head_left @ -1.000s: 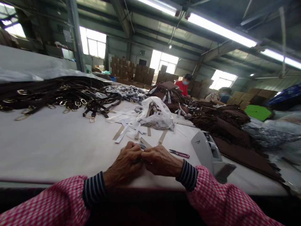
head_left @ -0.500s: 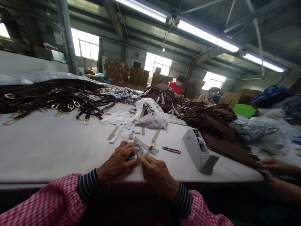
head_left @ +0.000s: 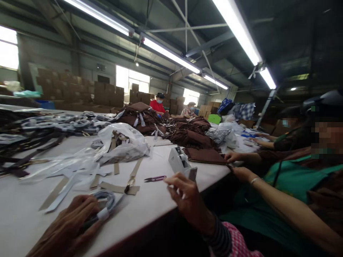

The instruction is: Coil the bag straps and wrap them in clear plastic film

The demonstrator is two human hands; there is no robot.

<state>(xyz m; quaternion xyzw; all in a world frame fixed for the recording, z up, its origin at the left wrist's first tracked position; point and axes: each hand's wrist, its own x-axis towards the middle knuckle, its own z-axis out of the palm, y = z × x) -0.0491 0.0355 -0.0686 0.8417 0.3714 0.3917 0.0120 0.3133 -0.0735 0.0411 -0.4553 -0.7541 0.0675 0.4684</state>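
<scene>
Holding: left hand [head_left: 68, 228] is closed on a wrapped strap [head_left: 103, 205], pressed to the table [head_left: 150, 200].
Strap place: left of the tape dispenser [head_left: 180, 162], near the table's front edge.
Right hand [head_left: 187, 198]: raised just below the dispenser, fingers loosely apart, apparently holding nothing.
Snips [head_left: 155, 178]: just left of the dispenser.
Co-worker's hands [head_left: 237, 165]: right of the dispenser.

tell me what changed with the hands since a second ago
The right hand let go of the wrapped strap coil and lifted off toward the tape dispenser. The left hand keeps holding the coil on the table. The scissors stayed put.
</scene>
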